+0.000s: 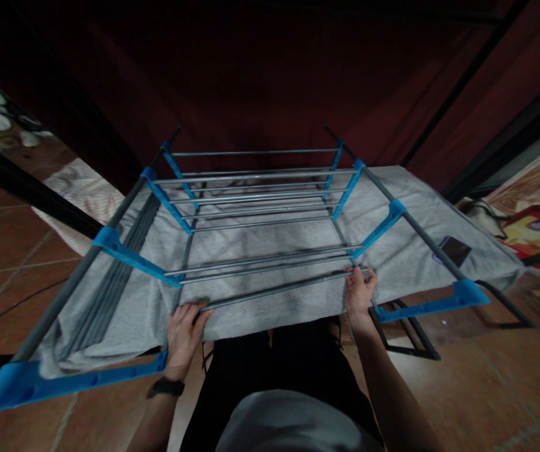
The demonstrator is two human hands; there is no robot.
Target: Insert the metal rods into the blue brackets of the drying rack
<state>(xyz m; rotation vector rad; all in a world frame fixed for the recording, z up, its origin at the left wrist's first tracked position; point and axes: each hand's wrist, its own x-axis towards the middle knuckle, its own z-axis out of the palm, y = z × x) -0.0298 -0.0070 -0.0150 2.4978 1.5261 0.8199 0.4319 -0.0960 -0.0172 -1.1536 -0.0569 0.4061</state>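
A thin grey metal rod [274, 290] spans the space between my hands, slightly tilted, its right end higher in the view. My left hand [184, 329], with a dark band at the wrist, is closed around its left end. At the other end, the fingers of my right hand [359, 290] pinch it below a blue plastic bracket [376, 233]. The rack frame [131, 207] has long grey side tubes joined by several blue brackets. Several cross rods [270, 199] are fitted between the far brackets, and more between the middle ones. The nearest bracket [430, 306] on the right has no rod attached.
A grey cloth [383, 188] covers the table under the rack. Loose grey tubes [114, 276] lie side by side at the left. A phone [453, 251] rests at the right. Dark metal bars [29, 182] and a dark red curtain [270, 75] surround the table.
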